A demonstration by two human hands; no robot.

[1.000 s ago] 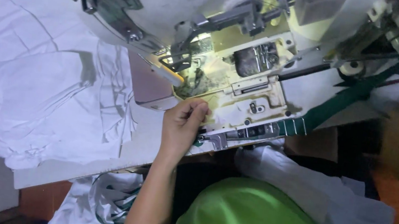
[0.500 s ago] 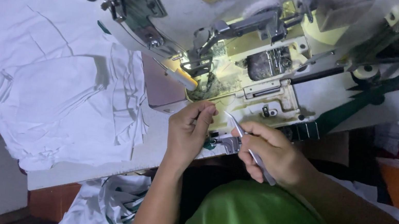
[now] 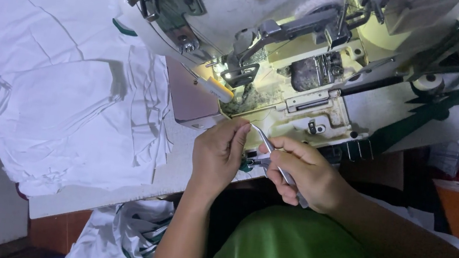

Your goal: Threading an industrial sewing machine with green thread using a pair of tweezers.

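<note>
At centre frame, the right hand (image 3: 309, 179) is closed around metal tweezers (image 3: 273, 156), tips angled up-left toward the left hand (image 3: 219, 153), whose fingers curl and pinch at the tips just below the lit sewing machine (image 3: 284, 77). White fabric (image 3: 48, 97) lies at left.

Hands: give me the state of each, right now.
Left hand: fingers pinched together at the sewing machine bed; what they pinch cannot be told.
Right hand: closed, holding metal tweezers.

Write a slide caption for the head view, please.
Right hand holds tweezers to left hand fingers beside a lit sewing machine.
</note>
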